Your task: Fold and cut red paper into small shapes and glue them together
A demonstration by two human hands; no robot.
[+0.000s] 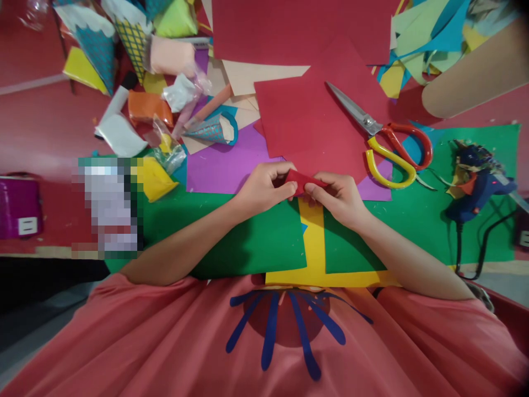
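Note:
A small piece of red paper (301, 181) is pinched between my two hands over the front part of the table. My left hand (270, 186) grips its left end with thumb and fingers. At its right end, my right hand (336, 196) holds it the same way. Just beyond the hands lies a large red sheet (306, 121), with scissors (372, 125) resting on it, their red and yellow handles spread apart. Green sheets (248, 237) and a yellow sheet (314, 242) are beneath my hands.
A blue glue gun (475, 193) with a cable lies at the right. Far right stands a cardboard tube (475, 71) near paper scraps (433, 33). Clay packets (149, 107), a small patterned cone (210, 129) and larger cones (97, 49) crowd the left. A purple box (20, 207) sits far left.

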